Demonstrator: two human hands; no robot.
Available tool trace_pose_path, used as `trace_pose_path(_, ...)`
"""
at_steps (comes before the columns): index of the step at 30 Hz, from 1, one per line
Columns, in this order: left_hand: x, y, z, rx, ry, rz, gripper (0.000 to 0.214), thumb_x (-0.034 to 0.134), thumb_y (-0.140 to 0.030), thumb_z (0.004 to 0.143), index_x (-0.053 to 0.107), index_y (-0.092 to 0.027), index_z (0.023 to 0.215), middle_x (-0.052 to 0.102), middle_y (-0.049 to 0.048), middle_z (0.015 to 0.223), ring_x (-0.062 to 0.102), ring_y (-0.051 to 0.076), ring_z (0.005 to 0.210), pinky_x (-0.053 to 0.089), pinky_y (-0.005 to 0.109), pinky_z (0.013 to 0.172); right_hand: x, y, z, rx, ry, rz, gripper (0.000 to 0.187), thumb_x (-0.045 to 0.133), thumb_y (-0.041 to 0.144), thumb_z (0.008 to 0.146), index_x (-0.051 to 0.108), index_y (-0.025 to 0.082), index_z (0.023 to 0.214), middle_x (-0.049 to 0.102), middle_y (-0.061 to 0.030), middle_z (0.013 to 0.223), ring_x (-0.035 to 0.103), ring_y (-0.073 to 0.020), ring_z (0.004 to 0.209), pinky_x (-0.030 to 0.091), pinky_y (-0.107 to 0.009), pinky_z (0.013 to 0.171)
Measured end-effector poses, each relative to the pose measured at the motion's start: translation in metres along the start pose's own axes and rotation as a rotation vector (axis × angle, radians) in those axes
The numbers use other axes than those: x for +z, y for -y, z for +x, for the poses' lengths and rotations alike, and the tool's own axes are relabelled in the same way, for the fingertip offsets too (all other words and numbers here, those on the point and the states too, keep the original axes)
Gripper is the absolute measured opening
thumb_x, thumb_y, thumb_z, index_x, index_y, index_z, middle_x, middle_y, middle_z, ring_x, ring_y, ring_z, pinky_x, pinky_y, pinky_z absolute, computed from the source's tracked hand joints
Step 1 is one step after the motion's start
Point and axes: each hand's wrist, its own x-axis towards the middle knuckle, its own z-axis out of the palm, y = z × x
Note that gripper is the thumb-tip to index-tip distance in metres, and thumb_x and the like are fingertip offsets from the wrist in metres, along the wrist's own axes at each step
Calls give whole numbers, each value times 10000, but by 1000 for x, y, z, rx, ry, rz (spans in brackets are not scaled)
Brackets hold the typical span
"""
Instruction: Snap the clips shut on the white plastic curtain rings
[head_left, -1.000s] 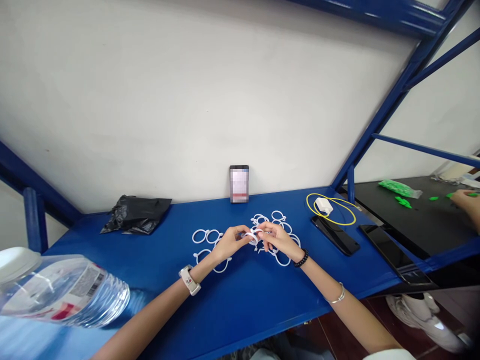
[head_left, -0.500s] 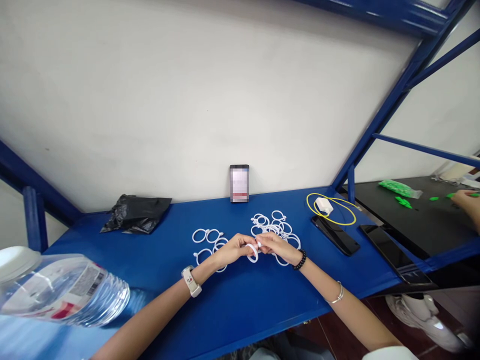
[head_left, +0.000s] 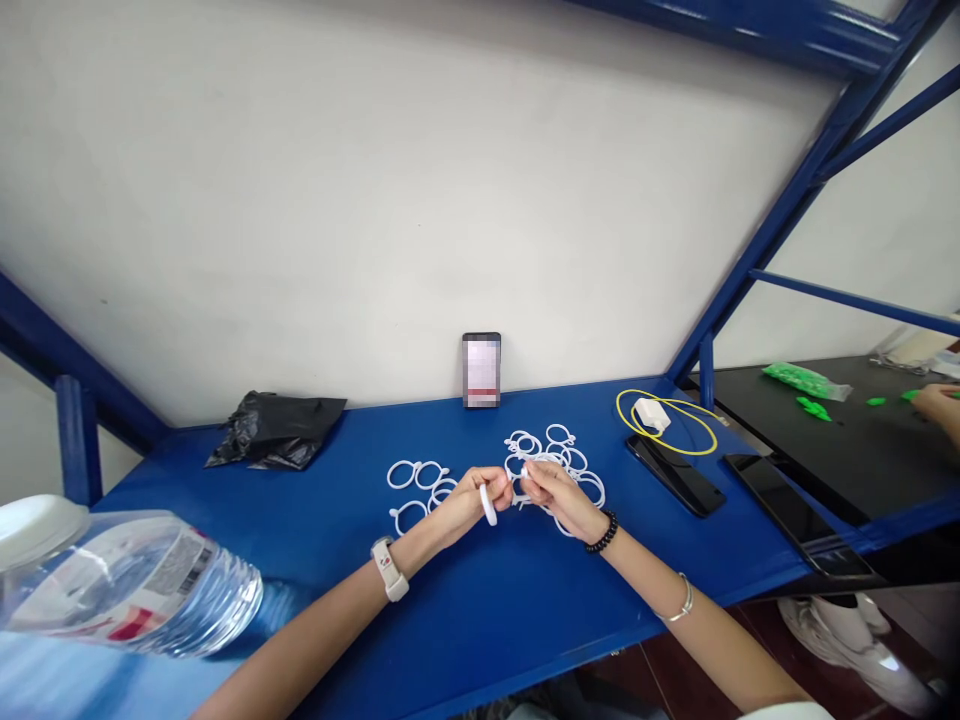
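Note:
Close together over the blue tabletop, my two hands are both closed. A white plastic curtain ring is pinched in the fingers of my left hand and hangs edge-on to me. My right hand has its thumb and fingertips together on a small white piece; its form is mostly covered. Several more white rings with small eyelets lie in a heap behind and around my right hand. Beside my left hand is a looser group of rings, some partly hidden by that hand.
A phone leans upright on the wall. At left are a black plastic bag and a large water bottle. To the right lie a yellow cable with white charger and dark phones. Another person's hand is near green pieces.
My hands have drawn slightly apart. The ring has stayed with my left hand and turned from partly face-on to edge-on. The view has shifted a little.

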Motion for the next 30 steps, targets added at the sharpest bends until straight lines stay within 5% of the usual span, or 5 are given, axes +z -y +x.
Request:
trace_pose_path(10,-8,14,2,112,-222,554,257,555,-315,820,571,-177,1036,531,16,891,304,45,497,287,218,502,-30,19,-1,-283,-395,-1161,472,433,421,922,566,176,541,581,-29,547,488,-125,513,280,-256,544)
trace_pose_path(15,-3,14,-2,261,-428,926,369,439,-22,716,560,-200,1017,463,10,925,389,74,563,367,238,586,-16,16,-2,-334,-208,-1067,361,490,430,898,618,190,660,598,-17,637,465,-118,525,328,-245,538)
trace_pose_path(20,4,11,-5,270,-413,918,467,433,17,638,534,-211,1033,453,10,941,412,82,580,375,221,558,4,4,-6,-298,5,-980,260,588,448,843,621,201,769,594,-1,698,458,-113,545,345,-245,541)
trace_pose_path(26,-1,14,1,200,-444,608,325,571,-222,775,498,-202,1091,537,14,933,481,94,625,405,228,590,-7,5,-1,-310,-165,-847,239,509,363,895,560,197,730,550,0,641,461,-123,532,359,-248,530)
trace_pose_path(30,-5,10,4,130,-429,494,257,550,-422,828,598,-170,842,599,19,806,540,141,735,417,239,652,-17,8,2,-337,-239,-874,216,506,334,883,550,200,719,551,2,614,460,-124,512,360,-249,521)
